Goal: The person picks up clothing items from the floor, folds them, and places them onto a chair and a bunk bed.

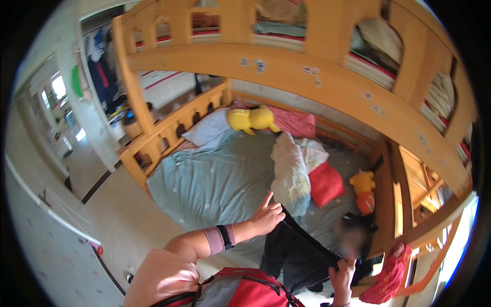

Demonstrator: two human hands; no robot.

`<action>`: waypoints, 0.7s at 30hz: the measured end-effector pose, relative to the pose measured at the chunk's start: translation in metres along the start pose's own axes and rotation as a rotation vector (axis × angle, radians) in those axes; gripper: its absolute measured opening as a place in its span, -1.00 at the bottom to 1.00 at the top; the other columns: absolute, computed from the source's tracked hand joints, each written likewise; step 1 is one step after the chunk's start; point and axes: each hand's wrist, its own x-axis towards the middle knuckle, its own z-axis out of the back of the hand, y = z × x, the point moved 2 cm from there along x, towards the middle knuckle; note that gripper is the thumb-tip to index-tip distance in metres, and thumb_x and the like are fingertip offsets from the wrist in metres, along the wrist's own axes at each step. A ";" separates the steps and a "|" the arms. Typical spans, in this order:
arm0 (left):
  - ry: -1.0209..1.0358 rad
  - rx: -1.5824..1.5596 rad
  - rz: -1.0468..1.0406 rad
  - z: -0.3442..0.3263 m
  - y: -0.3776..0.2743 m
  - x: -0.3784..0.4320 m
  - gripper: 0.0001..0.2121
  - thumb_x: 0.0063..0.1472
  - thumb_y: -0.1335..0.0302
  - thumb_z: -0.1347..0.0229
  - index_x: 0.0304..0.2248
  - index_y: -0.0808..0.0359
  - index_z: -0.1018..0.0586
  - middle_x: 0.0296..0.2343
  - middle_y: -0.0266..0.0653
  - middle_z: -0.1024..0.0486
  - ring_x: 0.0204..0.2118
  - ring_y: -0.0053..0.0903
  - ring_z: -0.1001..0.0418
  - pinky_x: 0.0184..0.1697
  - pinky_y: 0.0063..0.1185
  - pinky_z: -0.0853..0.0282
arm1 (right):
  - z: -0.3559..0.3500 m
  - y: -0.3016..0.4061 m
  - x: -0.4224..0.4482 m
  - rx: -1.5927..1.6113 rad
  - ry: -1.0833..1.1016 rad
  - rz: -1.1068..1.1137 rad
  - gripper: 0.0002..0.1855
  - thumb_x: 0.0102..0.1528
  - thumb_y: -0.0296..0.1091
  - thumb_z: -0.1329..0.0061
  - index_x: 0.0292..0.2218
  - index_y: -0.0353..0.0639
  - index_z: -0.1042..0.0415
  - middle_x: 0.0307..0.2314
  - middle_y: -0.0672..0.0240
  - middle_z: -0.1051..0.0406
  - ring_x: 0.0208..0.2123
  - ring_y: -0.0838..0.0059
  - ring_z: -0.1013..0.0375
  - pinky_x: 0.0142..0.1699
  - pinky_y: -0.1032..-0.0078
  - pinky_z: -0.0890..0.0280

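My left hand (269,215) grips one end of the top edge of a black cloth garment (295,249), its index finger pointing up. My right hand (341,274) pinches the other end, so that edge is stretched at a slant between them. The garment hangs down below and looks like trousers. Behind it lies a lower bunk with a teal sheet (207,172). A bunched pale patterned quilt (289,172) and a red cushion (327,184) rest on the bed, beyond my hands.
The wooden upper bunk rail (230,57) arches overhead. A person (351,236) is close by my right hand. Yellow plush toys (251,119), a plush in orange (362,192) and pillows lie on the bed. A red cloth (387,276) hangs at the right. An open doorway is at the left.
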 end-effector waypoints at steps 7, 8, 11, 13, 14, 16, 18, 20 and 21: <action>0.000 0.122 0.248 0.051 0.023 -0.051 -0.87 -0.06 0.36 -0.15 -0.52 0.19 -0.49 -0.35 -0.35 -0.38 -0.02 -0.49 -0.26 0.21 -0.01 0.24 | -0.042 0.007 0.041 -0.137 0.063 0.205 -0.80 -0.29 -0.44 -0.04 -0.55 -0.23 -0.30 -0.52 0.15 -0.32 -0.44 0.06 -0.33 -0.34 0.20 -0.23; 0.007 0.111 0.238 0.055 0.022 -0.059 -0.86 -0.06 0.33 -0.16 -0.55 0.20 -0.52 -0.33 -0.36 -0.39 -0.01 -0.47 -0.25 0.21 -0.03 0.21 | -0.042 0.008 0.051 -0.108 0.190 0.169 -0.78 -0.25 -0.46 -0.03 -0.48 -0.22 -0.29 -0.54 0.16 -0.29 -0.46 0.10 -0.32 -0.36 0.22 -0.21; -0.036 0.055 0.171 0.065 0.016 -0.080 -0.84 -0.07 0.31 -0.16 -0.58 0.21 -0.54 -0.31 -0.36 -0.39 0.00 -0.44 -0.24 0.21 -0.06 0.22 | -0.035 0.023 0.068 -0.223 0.082 0.130 -0.63 -0.38 -0.28 -0.16 -0.47 -0.17 -0.35 -0.56 0.19 -0.34 -0.47 0.10 -0.31 -0.32 0.21 -0.21; -0.058 0.103 0.205 0.064 0.016 -0.092 -0.81 -0.06 0.27 -0.16 -0.58 0.22 -0.57 -0.29 -0.33 -0.41 -0.03 -0.38 -0.28 0.15 -0.14 0.02 | -0.034 0.028 0.073 -0.203 0.099 0.114 -0.63 -0.42 -0.29 -0.19 -0.51 -0.15 -0.34 -0.57 0.20 -0.34 -0.48 0.11 -0.32 -0.33 0.23 -0.21; 0.032 0.034 0.253 0.050 0.023 -0.101 -0.80 -0.04 0.27 -0.16 -0.57 0.23 -0.56 -0.33 -0.30 -0.42 -0.09 -0.36 -0.34 0.05 -0.20 -0.13 | -0.032 0.034 0.074 -0.157 0.039 0.161 -0.64 -0.42 -0.31 -0.19 -0.53 -0.15 -0.33 -0.58 0.20 -0.33 -0.49 0.12 -0.31 -0.34 0.24 -0.20; 0.229 -0.109 0.343 0.036 0.028 -0.104 -0.75 0.02 0.24 -0.14 -0.54 0.28 -0.52 -0.49 -0.22 -0.45 -0.34 -0.30 -0.47 -0.33 -0.34 -0.37 | -0.025 0.042 0.075 -0.118 -0.021 0.200 -0.65 -0.43 -0.33 -0.19 -0.55 -0.15 -0.32 -0.59 0.20 -0.31 -0.50 0.12 -0.30 -0.35 0.24 -0.20; 0.142 -0.194 0.349 0.034 0.032 -0.101 -0.77 0.02 0.27 -0.15 -0.51 0.29 -0.50 -0.53 -0.22 -0.43 -0.40 -0.30 -0.47 -0.38 -0.37 -0.36 | -0.018 0.043 0.074 -0.053 0.056 0.060 -0.70 -0.39 -0.42 -0.15 -0.56 -0.17 -0.31 -0.60 0.19 -0.29 -0.51 0.12 -0.28 -0.37 0.24 -0.17; 0.057 -0.283 0.350 0.037 0.032 -0.095 -0.78 0.02 0.30 -0.16 -0.48 0.30 -0.48 -0.58 -0.21 -0.42 -0.46 -0.30 -0.47 -0.42 -0.40 -0.36 | -0.010 0.036 0.072 -0.009 0.057 0.059 -0.74 -0.36 -0.47 -0.12 -0.55 -0.17 -0.31 -0.59 0.19 -0.28 -0.50 0.12 -0.28 -0.37 0.24 -0.16; -0.010 -0.399 0.389 0.050 0.027 -0.082 -0.79 0.01 0.34 -0.18 -0.46 0.30 -0.46 -0.57 -0.22 -0.43 -0.46 -0.32 -0.47 -0.42 -0.42 -0.35 | -0.005 0.030 0.072 0.031 0.057 0.062 -0.77 -0.33 -0.52 -0.08 -0.55 -0.18 -0.30 -0.59 0.18 -0.27 -0.50 0.11 -0.27 -0.37 0.24 -0.15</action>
